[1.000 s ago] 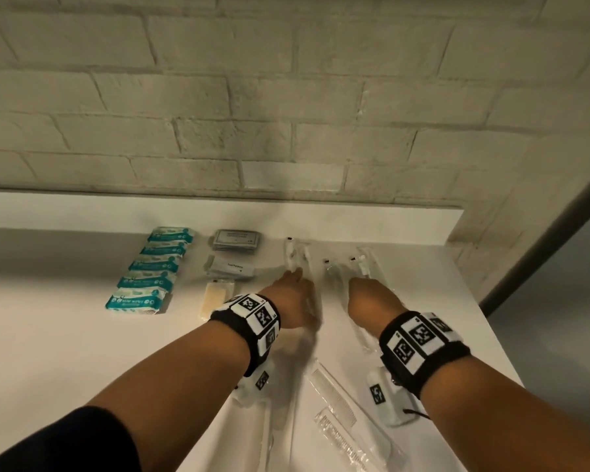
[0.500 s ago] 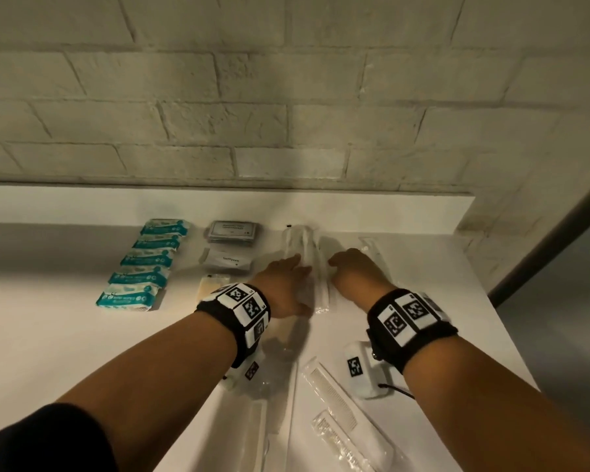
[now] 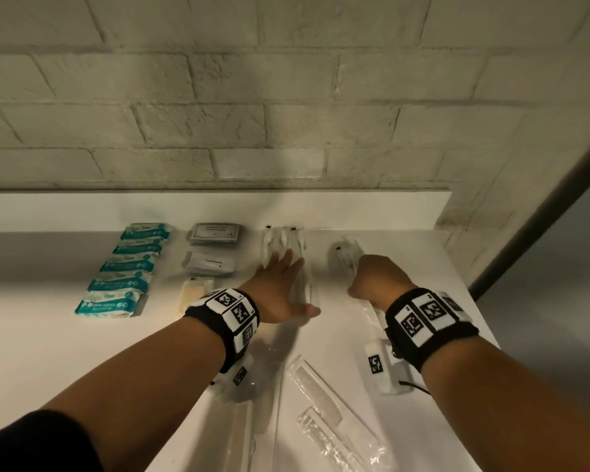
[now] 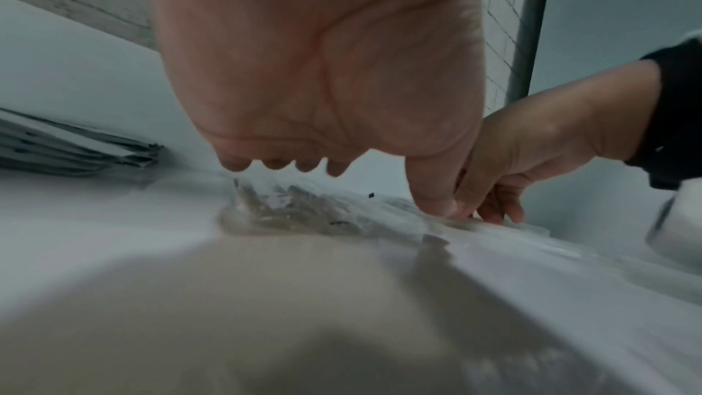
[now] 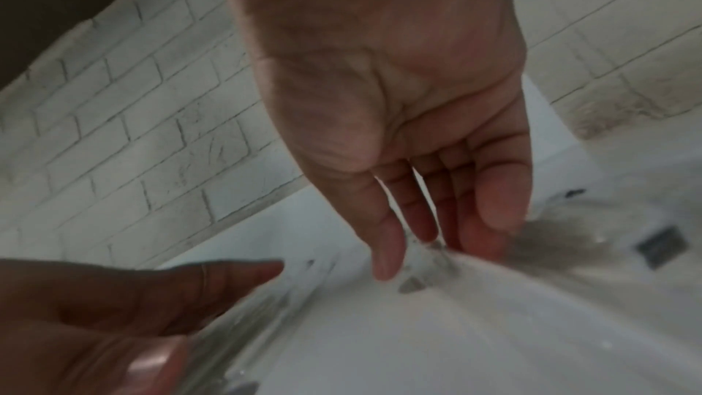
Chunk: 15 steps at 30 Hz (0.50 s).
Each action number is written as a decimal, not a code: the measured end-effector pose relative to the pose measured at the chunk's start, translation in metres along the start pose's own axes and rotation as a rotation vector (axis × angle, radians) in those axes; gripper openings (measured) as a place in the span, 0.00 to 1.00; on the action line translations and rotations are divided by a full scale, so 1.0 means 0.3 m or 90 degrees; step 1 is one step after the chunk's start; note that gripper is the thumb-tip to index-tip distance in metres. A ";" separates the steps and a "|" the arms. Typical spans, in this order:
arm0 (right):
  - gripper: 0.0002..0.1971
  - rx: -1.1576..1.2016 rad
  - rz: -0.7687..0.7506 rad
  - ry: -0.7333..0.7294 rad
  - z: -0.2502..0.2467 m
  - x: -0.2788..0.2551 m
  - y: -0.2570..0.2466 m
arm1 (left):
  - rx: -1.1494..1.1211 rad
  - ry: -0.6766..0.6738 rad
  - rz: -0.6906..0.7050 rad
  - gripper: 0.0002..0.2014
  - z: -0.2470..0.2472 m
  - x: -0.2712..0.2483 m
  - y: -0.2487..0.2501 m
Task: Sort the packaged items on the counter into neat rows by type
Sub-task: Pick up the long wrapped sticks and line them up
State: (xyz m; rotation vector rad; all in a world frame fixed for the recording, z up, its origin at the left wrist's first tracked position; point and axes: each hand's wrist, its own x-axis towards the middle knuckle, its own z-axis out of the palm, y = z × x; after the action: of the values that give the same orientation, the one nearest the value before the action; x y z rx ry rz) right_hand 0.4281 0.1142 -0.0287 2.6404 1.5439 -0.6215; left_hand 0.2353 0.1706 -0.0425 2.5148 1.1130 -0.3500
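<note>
Clear-wrapped toothbrush packets (image 3: 283, 238) lie side by side near the back of the white counter (image 3: 48, 352). My left hand (image 3: 281, 267) lies flat on them with straight fingers; in the left wrist view its fingertips (image 4: 285, 165) press the crinkled wrap (image 4: 288, 209). To the right lies another clear packet (image 3: 346, 250). My right hand (image 3: 372, 277) is bent down over its near end, and the fingertips (image 5: 385, 263) and thumb seem to pinch the wrap (image 5: 429, 251). The wrist views are blurred.
A row of teal wipe packs (image 3: 123, 270) sits at the left. Grey sachets (image 3: 215, 233), a toothpaste sachet (image 3: 208, 264) and a pale packet (image 3: 195, 291) form the column beside it. Wrapped combs (image 3: 321, 396) and a long clear packet (image 3: 242, 437) lie near me. The counter ends at the right, below a brick wall (image 3: 286, 114).
My right hand had come in beside the left at the clear packets; it has now moved right onto the separate packet. My left hand has stayed on the pile and flattened.
</note>
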 end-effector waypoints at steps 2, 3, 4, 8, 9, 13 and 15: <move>0.19 0.000 -0.002 -0.005 0.003 0.015 -0.032 | 0.020 -0.013 0.033 0.49 0.000 -0.005 0.011; 0.20 0.002 -0.009 -0.004 0.002 0.027 -0.048 | 0.042 -0.027 0.039 0.48 0.000 -0.007 0.015; 0.20 0.009 -0.022 0.002 -0.002 0.037 -0.070 | 0.060 -0.040 0.039 0.46 -0.001 -0.005 0.017; 0.15 0.043 -0.083 0.049 0.005 0.077 -0.160 | 0.044 -0.042 0.030 0.43 -0.003 0.004 0.016; 0.14 0.042 -0.097 0.047 0.013 0.089 -0.176 | 0.037 -0.038 0.028 0.43 -0.002 0.006 0.014; 0.15 0.042 -0.103 0.072 -0.005 0.114 -0.151 | 0.041 -0.031 0.024 0.44 0.000 0.009 0.015; 0.15 0.059 -0.041 0.126 -0.041 0.122 -0.089 | 0.043 -0.024 0.027 0.45 -0.003 0.009 0.019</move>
State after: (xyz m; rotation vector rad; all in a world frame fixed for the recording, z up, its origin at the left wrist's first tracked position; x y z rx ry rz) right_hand 0.4255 0.1608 -0.0255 2.8068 1.6951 -0.4567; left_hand 0.2413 0.1691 -0.0413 2.5748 1.0496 -0.4275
